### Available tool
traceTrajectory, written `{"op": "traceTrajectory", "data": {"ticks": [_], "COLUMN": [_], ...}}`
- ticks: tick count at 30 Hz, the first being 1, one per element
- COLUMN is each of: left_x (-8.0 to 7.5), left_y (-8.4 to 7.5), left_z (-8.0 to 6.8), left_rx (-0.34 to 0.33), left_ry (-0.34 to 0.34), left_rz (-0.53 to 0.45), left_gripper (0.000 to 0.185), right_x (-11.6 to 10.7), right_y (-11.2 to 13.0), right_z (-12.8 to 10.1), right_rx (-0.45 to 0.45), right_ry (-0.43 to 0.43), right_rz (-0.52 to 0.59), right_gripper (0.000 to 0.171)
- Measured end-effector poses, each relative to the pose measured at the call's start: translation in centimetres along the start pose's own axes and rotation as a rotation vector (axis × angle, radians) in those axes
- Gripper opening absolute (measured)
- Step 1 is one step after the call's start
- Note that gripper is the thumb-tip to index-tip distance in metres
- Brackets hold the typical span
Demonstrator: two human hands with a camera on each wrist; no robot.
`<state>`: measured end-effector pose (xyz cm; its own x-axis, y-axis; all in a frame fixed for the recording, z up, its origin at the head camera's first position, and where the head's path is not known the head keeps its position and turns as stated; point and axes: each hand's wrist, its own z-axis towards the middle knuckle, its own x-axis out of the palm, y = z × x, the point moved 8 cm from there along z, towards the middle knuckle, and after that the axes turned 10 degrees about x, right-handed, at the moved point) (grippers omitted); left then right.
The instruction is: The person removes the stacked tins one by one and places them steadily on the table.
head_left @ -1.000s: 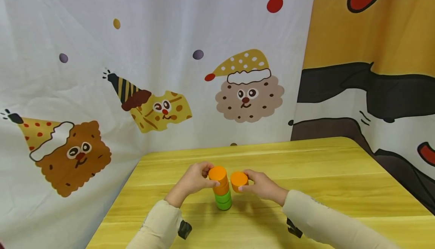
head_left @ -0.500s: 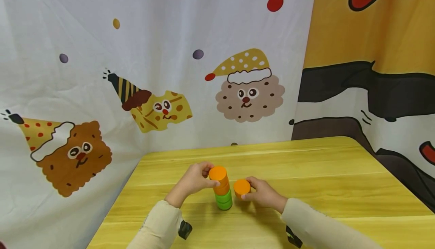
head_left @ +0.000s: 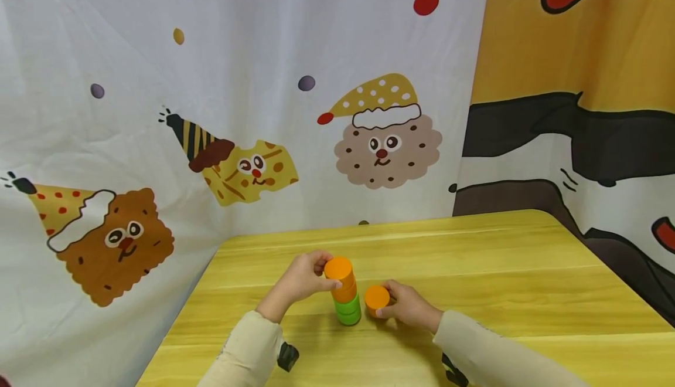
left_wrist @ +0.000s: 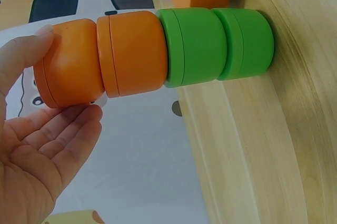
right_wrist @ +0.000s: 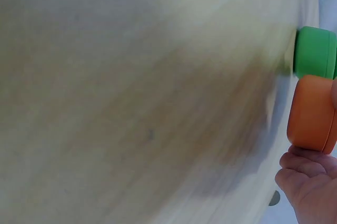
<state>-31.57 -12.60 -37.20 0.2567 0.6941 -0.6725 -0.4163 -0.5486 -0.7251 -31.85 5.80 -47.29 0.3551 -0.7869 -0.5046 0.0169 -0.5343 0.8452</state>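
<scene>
The left hand (head_left: 302, 280) pinches the topmost orange round plastic block (head_left: 338, 270) of a stack of 4 round plastic blocks (head_left: 345, 294), 2 orange above 2 green, low in the frame's centre. Just right of it, the right hand (head_left: 407, 305) grips a loose orange round plastic block (head_left: 377, 297) down on the yellow wooden bench (head_left: 506, 281).

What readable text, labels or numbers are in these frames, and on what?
None: no words, numbers or brand marks show in any view.
The orange and green blocks of the stack are plain.
The loose orange block in the right hand is plain.
The backdrop cloth carries only cartoon cookie figures and dots.
The table is bare wood grain.
</scene>
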Motion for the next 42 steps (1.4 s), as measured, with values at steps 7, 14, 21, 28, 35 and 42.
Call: {"op": "traceTrajectory", "data": {"ticks": [7,14,21,28,35,42], "left_x": [-0.1,0.0,0.0,0.2,0.5,1.0], "left_y": [-0.1,-0.2,-0.4,-0.1,0.2,0.6], "left_z": [0.0,0.0,0.0,-0.1,-0.4,-0.5], "left_rx": [-0.009,-0.003,-0.002,0.000,0.032,0.062], "left_ry": [-0.001,-0.004,-0.004,-0.014,-0.044,-0.055], "left_rz": [-0.005,-0.006,-0.016,-0.016,0.001,-0.025], "left_gripper": [0.039,0.039,0.037,0.038,0.060,0.068], "right_x": [0.5,0.7,0.9,0.6,-0.6,-2.0], "right_y": [-0.4,-0.8,-1.0,-1.1,-0.1,3.0], "right_z": [0.0,0.1,0.3,0.3,0.5,0.7], "right_rx": [-0.025,-0.018,-0.011,0.029,0.022,-0.045], "right_ry": [0.025,0.025,0.028,-0.001,-0.008,-0.014], "right_rz": [-0.013,-0.028,-0.031,-0.063,-0.053,-0.043], "right_gripper": [0.047,0.050,0.050,0.060,0.073,0.074]}}
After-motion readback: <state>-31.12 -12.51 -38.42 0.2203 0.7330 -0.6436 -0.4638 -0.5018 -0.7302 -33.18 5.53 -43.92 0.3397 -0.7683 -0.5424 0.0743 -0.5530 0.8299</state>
